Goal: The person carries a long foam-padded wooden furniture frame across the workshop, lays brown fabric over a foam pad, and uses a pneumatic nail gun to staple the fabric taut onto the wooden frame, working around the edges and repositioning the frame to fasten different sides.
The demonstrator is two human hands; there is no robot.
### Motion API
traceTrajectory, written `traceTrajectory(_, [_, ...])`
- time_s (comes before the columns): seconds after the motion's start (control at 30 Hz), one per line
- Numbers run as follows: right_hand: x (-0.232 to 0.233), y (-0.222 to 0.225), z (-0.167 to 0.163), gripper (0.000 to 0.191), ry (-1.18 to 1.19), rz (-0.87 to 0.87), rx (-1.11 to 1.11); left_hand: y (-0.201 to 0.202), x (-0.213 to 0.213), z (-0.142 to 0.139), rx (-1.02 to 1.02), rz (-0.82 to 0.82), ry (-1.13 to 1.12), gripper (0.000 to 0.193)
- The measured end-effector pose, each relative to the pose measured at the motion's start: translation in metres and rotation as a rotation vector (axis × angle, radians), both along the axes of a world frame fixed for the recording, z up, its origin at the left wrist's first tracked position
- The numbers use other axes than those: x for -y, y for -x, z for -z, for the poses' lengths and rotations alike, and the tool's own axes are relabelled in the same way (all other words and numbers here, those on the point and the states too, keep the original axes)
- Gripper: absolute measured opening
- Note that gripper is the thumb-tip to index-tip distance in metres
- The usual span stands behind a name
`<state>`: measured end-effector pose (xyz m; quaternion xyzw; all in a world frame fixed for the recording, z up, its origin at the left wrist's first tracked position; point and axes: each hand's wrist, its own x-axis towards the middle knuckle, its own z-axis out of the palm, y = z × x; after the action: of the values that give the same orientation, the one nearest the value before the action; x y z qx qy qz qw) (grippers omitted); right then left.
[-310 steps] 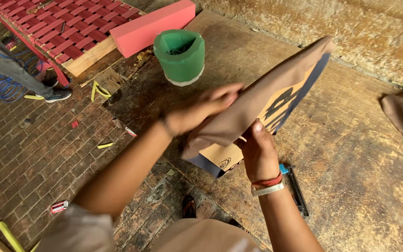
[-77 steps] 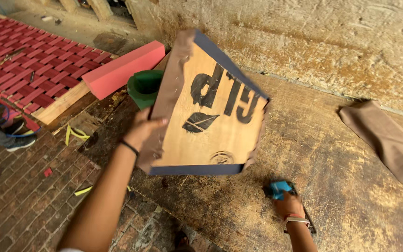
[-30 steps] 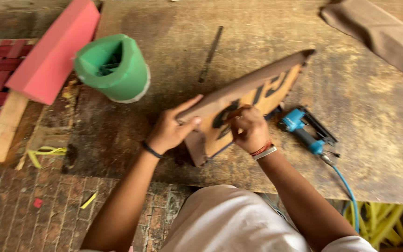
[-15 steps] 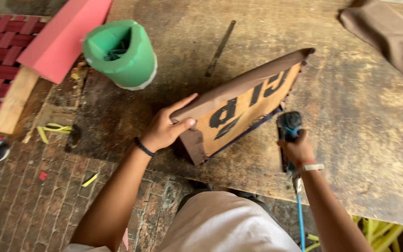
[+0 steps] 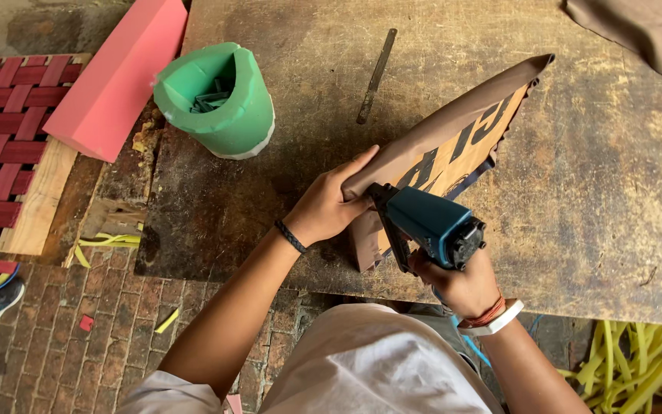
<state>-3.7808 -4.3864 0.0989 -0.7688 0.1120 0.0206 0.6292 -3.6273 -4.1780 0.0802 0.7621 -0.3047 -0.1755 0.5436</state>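
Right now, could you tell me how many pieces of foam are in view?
2. A pink foam block lies at the table's upper left edge, and a green foam cylinder stands on the table beside it, holding small dark pieces. Others may be out of frame.

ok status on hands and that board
Left hand pressing fabric-covered board edge. Right hand gripping blue staple gun, nose at board. Nothing in the way.

Left hand point(image 5: 329, 205) grips lower end of fabric-wrapped board point(image 5: 453, 149), board tilted on edge near table point(image 5: 599, 199) front edge. Right hand point(image 5: 460, 285) holds blue stapler point(image 5: 427, 222), nose against board, apparently touching. Green tub point(image 5: 220, 100) toward table's left edge. Metal file point(image 5: 377, 75) near far edge.
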Motion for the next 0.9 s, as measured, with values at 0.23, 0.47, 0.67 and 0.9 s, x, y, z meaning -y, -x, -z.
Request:
traceTrajectory(0.23, [-0.015,0.013,-0.005,0.046,0.083,0.022,0.092,0.003,0.0,-0.002,0.123,0.077,0.065,0.085])
traceTrajectory(0.47, [0.022,0.015,0.039,0.038,0.012,0.136,-0.124,0.007,-0.004,-0.006,0.159,0.07,-0.08,0.086])
traceTrajectory(0.67, [0.129,-0.005,0.144,0.062,0.677,0.249,-0.433,0.003,-0.006,-0.009,-0.354,0.249,0.107,0.096])
traceTrajectory(0.9, [0.201,-0.023,0.221,0.073,0.961,0.262,-0.406,-0.087,0.08,0.007,-0.53,0.448,0.016,0.103])
